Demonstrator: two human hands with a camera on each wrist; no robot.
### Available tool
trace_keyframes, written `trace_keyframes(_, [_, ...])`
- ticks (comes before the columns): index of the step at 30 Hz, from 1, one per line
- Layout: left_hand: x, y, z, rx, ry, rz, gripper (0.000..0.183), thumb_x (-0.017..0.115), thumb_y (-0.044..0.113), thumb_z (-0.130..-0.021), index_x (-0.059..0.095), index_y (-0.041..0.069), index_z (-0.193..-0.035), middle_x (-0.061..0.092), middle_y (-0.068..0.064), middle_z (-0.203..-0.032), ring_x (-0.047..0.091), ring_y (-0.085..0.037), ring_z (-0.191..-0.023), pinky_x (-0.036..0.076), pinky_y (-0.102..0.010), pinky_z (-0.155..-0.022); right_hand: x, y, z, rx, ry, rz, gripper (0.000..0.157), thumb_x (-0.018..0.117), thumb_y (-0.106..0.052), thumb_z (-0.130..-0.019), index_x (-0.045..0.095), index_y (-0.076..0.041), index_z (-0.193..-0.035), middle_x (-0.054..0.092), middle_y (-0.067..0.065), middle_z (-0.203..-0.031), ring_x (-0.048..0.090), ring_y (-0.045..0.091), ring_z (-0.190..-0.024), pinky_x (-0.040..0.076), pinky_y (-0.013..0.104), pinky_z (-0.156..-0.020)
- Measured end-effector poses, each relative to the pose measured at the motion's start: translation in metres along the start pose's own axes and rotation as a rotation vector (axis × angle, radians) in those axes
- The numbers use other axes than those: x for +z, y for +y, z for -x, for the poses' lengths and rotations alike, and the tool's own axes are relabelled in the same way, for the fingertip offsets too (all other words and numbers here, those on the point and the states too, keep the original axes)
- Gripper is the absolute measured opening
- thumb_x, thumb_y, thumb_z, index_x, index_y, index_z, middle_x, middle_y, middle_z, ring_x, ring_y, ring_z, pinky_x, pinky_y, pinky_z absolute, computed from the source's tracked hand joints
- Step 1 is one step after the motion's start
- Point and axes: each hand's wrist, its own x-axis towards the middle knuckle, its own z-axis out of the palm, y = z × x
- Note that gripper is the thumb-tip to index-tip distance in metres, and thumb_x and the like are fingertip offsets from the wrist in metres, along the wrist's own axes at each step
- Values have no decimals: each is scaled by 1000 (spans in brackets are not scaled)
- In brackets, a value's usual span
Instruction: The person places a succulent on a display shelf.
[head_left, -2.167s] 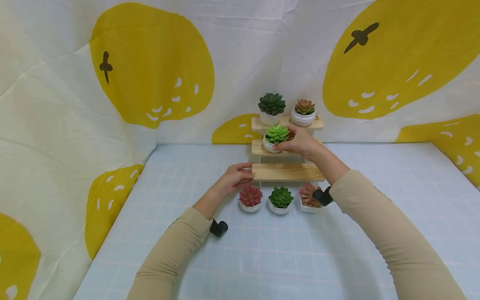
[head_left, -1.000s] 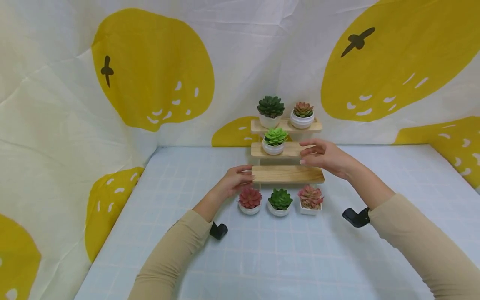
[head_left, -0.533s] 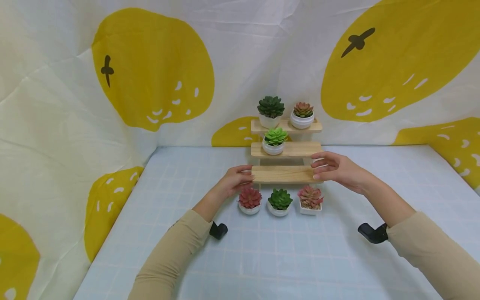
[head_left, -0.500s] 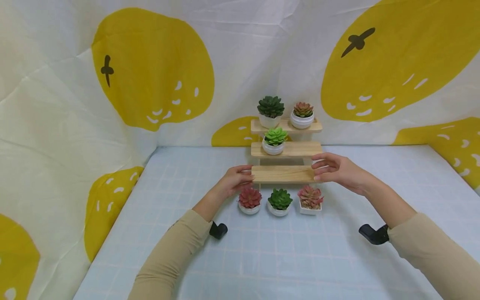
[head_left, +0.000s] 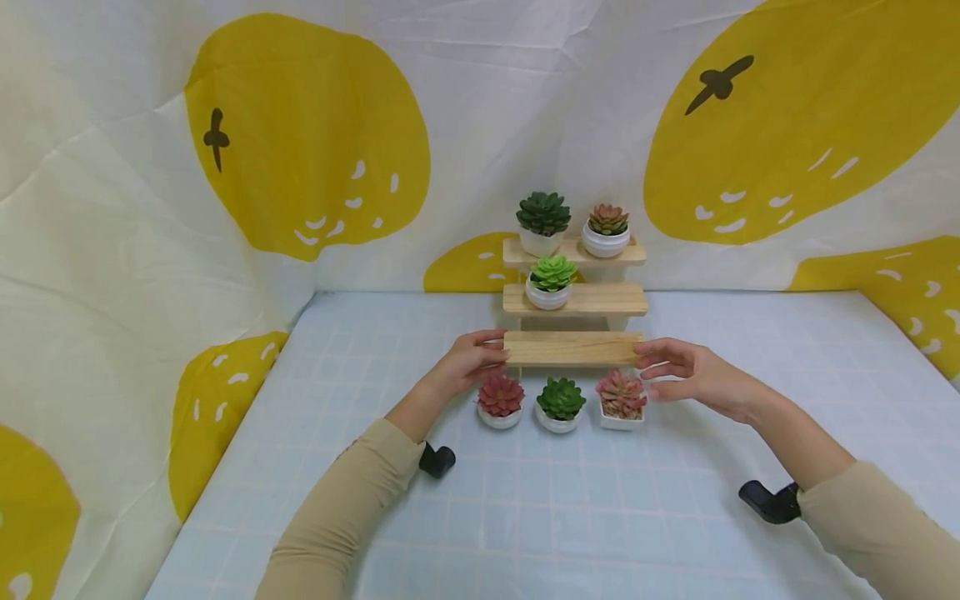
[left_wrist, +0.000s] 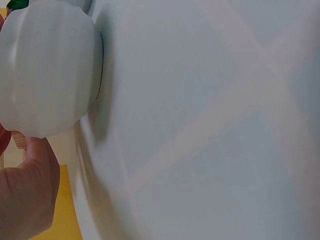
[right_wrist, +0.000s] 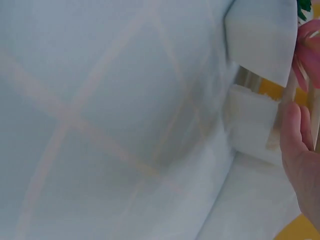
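A three-tier wooden stand (head_left: 592,298) holds a dark green succulent (head_left: 542,213) and a reddish one (head_left: 607,220) on top, and a light green succulent (head_left: 552,273) on the middle board. The lowest board (head_left: 572,348) is bare. On the table in front stand a red succulent (head_left: 501,395), a green one (head_left: 560,397) and a pink one in a square white pot (head_left: 619,395). My left hand (head_left: 493,350) grips the left end of the lowest board. My right hand (head_left: 649,372) hovers with relaxed fingers at that board's right end, just beside the pink succulent (right_wrist: 307,50). A round white pot (left_wrist: 45,70) fills the left wrist view.
The table (head_left: 570,517) wears a pale blue checked cloth. A white curtain with big yellow shapes (head_left: 315,133) closes off the back and left sides. Black wrist cameras (head_left: 437,458) sit under both sleeves.
My right hand has let go of the light green succulent on the middle board, drawn back to the right and dropped to the lowest board's right end. The left hand has stayed put.
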Motion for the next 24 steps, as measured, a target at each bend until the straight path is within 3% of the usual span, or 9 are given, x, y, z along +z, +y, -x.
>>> trace_keyframes(7, [0,-1,-2,-2,10,4,49,58,-7,-87,47,1,-134,53,-20,-126,59,-17,-84,54,-28,-77,-1,14,4,-6,-51,21,62,65,-1,-83,34,8,-136,44,27,-127,55,15,-106,51,30,-82])
trace_keyframes(13, [0,-2,-2,2,13,6,49,59,-7,-87,48,1,-134,54,-21,-125,60,-17,-84,55,-28,-76,4,25,3,-9,-74,96,67,73,-5,-78,37,8,-133,45,24,-126,54,17,-106,50,27,-86])
trace_keyframes(24, [-1,-2,-3,-1,7,12,50,60,-7,-86,48,2,-134,54,-21,-125,60,-17,-84,55,-27,-75,15,32,-3,15,-32,133,72,79,-7,-71,40,7,-131,53,19,-116,54,26,-104,51,30,-84])
